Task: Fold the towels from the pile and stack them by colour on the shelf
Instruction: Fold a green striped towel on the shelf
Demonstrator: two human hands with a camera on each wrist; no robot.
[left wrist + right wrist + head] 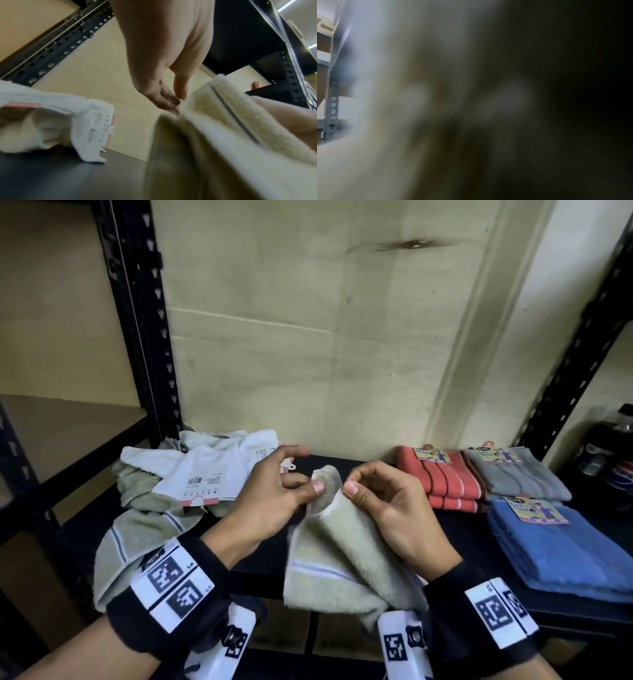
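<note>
A pale green towel (339, 559) with a white and grey stripe hangs in front of the black shelf (359, 463). My left hand (274, 491) pinches its upper corner with the thumb, and my right hand (383, 501) pinches the edge just beside it. In the left wrist view the towel (223, 128) fills the lower right under my fingers (164, 97). The unfolded pile (191, 477) of white and green towels lies at the shelf's left. The right wrist view is a blur of cloth (436, 108).
Folded stacks sit at the right of the shelf: red striped towels (448, 481), grey towels (517, 474) and blue towels (561, 549), each with a card label. Dark bottles (613, 457) stand beyond the right upright. A black upright (144, 320) rises at the left.
</note>
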